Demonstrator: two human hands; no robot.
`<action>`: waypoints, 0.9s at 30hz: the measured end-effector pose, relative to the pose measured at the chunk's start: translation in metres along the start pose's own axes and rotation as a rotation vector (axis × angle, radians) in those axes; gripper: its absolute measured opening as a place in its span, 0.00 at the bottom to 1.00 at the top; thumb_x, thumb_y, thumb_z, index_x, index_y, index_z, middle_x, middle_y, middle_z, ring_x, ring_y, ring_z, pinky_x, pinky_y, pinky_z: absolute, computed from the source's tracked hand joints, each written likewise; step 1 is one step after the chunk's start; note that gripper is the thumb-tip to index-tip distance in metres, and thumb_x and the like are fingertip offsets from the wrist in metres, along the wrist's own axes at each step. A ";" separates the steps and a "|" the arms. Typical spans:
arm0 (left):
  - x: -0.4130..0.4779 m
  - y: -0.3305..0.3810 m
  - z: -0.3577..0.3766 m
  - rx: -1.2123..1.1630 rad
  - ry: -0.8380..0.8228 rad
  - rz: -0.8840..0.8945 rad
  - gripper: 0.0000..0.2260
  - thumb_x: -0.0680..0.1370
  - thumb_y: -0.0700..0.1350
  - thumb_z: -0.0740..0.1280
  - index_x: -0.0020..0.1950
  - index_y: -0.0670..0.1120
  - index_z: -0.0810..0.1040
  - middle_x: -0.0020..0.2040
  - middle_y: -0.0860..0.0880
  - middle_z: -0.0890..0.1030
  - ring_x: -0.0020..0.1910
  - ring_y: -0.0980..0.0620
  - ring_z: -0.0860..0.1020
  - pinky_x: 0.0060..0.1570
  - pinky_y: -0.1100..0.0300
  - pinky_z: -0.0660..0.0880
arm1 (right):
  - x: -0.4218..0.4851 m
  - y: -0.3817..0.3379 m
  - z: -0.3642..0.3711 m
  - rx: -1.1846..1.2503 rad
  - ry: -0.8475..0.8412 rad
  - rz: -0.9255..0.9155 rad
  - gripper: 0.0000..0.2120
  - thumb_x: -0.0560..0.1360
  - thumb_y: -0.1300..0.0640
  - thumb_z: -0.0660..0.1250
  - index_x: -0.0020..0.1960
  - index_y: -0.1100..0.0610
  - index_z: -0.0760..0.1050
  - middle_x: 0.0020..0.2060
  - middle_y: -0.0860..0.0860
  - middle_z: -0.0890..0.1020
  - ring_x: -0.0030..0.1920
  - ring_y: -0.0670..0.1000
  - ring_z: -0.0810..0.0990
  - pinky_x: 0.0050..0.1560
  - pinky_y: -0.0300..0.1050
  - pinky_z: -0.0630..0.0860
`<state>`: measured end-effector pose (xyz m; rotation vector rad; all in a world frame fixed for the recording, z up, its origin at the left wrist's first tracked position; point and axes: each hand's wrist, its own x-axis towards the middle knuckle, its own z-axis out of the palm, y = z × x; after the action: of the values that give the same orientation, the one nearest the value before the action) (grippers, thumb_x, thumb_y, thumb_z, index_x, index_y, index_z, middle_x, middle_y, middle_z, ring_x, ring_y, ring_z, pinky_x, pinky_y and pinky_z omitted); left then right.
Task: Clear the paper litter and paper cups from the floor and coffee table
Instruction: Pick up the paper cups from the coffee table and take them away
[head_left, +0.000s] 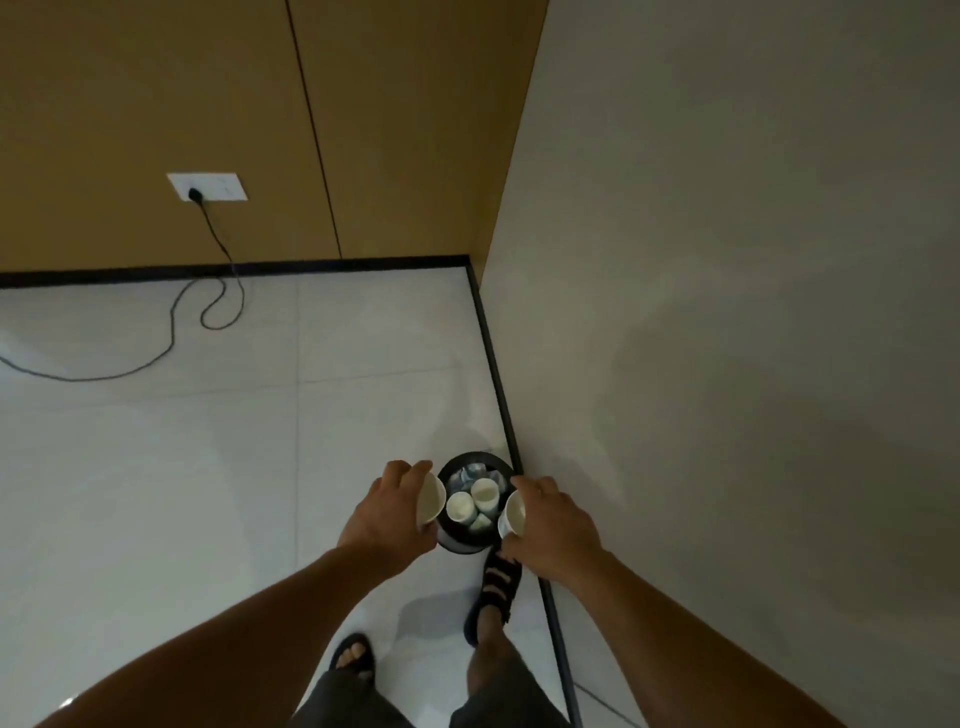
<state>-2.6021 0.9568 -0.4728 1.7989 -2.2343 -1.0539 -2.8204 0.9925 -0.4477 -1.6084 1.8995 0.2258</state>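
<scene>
A small black waste bin (448, 535) stands on the floor by the right wall. Two white paper cups (474, 500) and crumpled paper lie inside it. My left hand (392, 512) grips a white paper cup (431, 503) at the bin's left rim, its mouth turned toward the bin. My right hand (553, 525) grips another white paper cup (513, 514) at the bin's right rim, also tilted inward. Both cups hang just above the bin's opening.
Pale floor tiles (208, 467) spread to the left. A black cable (171, 332) runs from a wall socket (207, 187) across the floor. A grey wall (727, 312) with dark skirting stands close on the right. My sandalled feet (496, 577) stand just behind the bin.
</scene>
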 end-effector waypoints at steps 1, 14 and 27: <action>0.015 0.000 0.008 -0.022 0.010 -0.036 0.36 0.71 0.54 0.71 0.75 0.53 0.58 0.67 0.51 0.65 0.61 0.49 0.71 0.57 0.55 0.74 | 0.020 0.007 -0.001 -0.007 -0.018 -0.012 0.40 0.72 0.46 0.70 0.77 0.48 0.53 0.70 0.52 0.64 0.65 0.55 0.71 0.59 0.48 0.72; 0.185 -0.085 0.195 -0.250 -0.037 -0.283 0.37 0.69 0.55 0.74 0.73 0.57 0.58 0.68 0.51 0.64 0.63 0.48 0.70 0.57 0.54 0.76 | 0.269 0.080 0.104 -0.053 -0.147 -0.130 0.38 0.74 0.46 0.70 0.77 0.50 0.55 0.70 0.52 0.66 0.68 0.55 0.70 0.62 0.47 0.71; 0.229 -0.148 0.372 -0.091 0.005 -0.219 0.38 0.67 0.52 0.76 0.73 0.49 0.65 0.66 0.43 0.70 0.66 0.40 0.67 0.65 0.48 0.64 | 0.363 0.139 0.258 -0.225 -0.224 -0.206 0.40 0.73 0.44 0.71 0.77 0.49 0.53 0.73 0.54 0.62 0.70 0.58 0.65 0.60 0.50 0.72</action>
<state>-2.7235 0.9116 -0.9153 2.0385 -1.9857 -1.1643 -2.8799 0.8573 -0.8898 -1.8280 1.5719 0.5242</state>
